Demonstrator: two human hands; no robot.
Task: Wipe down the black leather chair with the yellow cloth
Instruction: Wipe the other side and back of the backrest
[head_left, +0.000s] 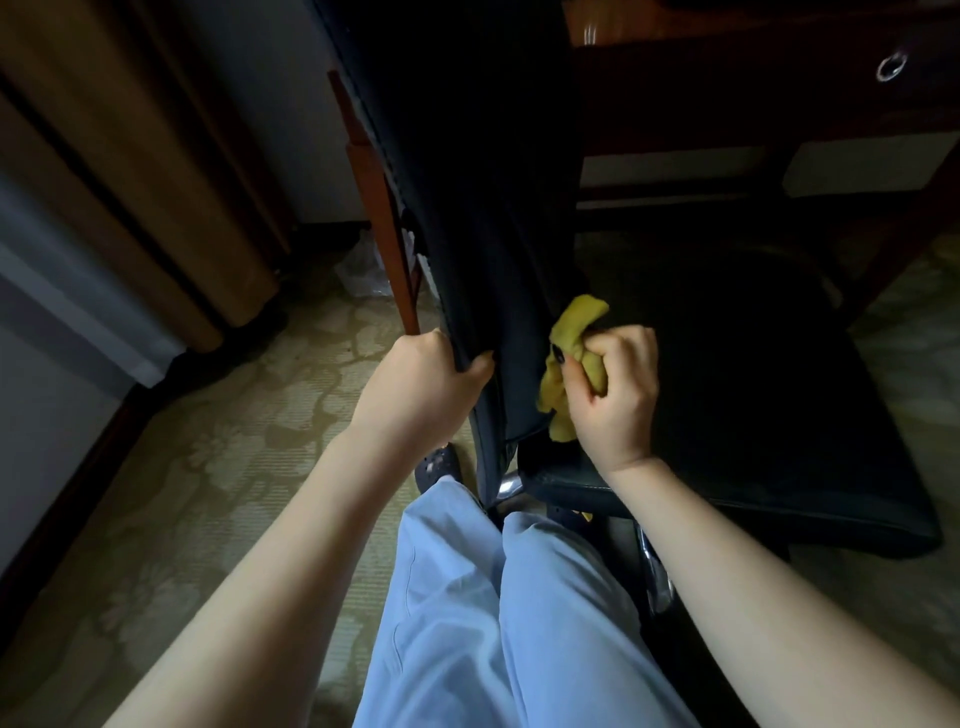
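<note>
My left hand (421, 384) grips the side edge of the chair (519, 291) backrest (467, 208), fingers curled round it. My right hand (615, 395) clamps the bunched yellow cloth (571, 332) against the backrest's lower edge, at the seat's (753, 389) rear edge. Progress looks partial, and the seat probably awaits wiping. The leather is smooth, dark and stitched. The cloth is soft and crumpled.
</note>
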